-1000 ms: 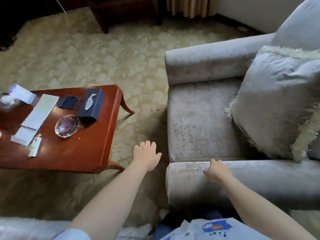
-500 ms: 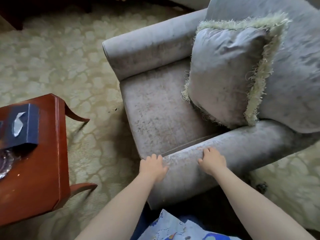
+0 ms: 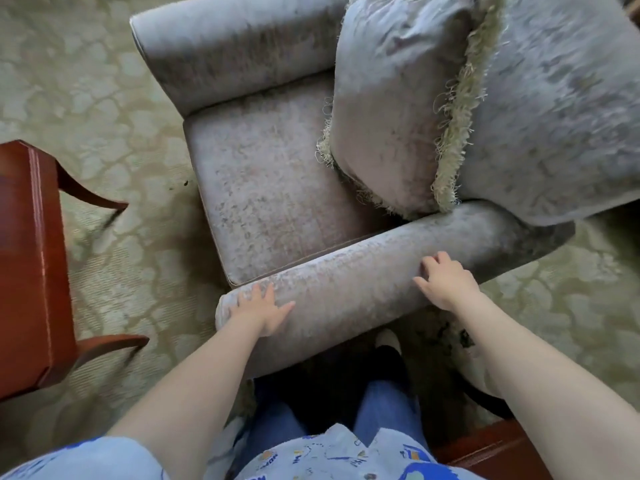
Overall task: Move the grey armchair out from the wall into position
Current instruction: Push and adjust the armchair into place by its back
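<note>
Over patterned carpet [image 3: 104, 81]: pressing left hand [image 3: 263, 311] flat, fingers spread, on the front end of the near armrest [image 3: 346, 282]; gripping that armrest further back with right hand [image 3: 448, 285], fingers curled. Standing beside the armchair [image 3: 270, 188], cushion [image 3: 391, 98] against its back, table [image 3: 27, 254] left.

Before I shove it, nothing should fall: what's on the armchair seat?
On the armchair: a fringed cushion, leaning on the backrest. The seat beneath it is covered.
</note>
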Available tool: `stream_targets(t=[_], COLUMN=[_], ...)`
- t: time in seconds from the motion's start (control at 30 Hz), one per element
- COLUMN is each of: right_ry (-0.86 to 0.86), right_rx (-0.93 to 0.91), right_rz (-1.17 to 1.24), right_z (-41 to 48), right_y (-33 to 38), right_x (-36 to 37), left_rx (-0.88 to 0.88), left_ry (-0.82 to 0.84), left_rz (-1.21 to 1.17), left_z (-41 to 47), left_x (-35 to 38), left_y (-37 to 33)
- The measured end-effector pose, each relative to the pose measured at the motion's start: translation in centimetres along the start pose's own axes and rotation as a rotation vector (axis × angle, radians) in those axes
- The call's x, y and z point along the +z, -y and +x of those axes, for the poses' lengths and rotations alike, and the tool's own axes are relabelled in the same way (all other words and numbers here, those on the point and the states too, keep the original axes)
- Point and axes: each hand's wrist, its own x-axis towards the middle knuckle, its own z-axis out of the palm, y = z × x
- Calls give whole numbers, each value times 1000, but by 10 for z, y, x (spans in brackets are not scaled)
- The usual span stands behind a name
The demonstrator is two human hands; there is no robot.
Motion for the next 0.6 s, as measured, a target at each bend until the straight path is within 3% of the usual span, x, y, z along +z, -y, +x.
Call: stream_targets(t=[0.2,0.3,0.47,0.6], right_ry=[-54,-132,-81,-150], right_rx=[-253,-316,-282,-320], right_rz=[-150,-213,-171,-266], right_z=[44,73,126,152], right_y=[-25,-38,-53,-54], right_x=[-12,-15,-19,-19], left_rx=[-399,-509,-348,-217], left_ry=[-96,-191,-342,-359], left_rz=[-185,-314,-291,-207], left_z=[-2,12,42,69], left_x=[-2,3,6,-8], left_y=[-89,-123,-132,-143])
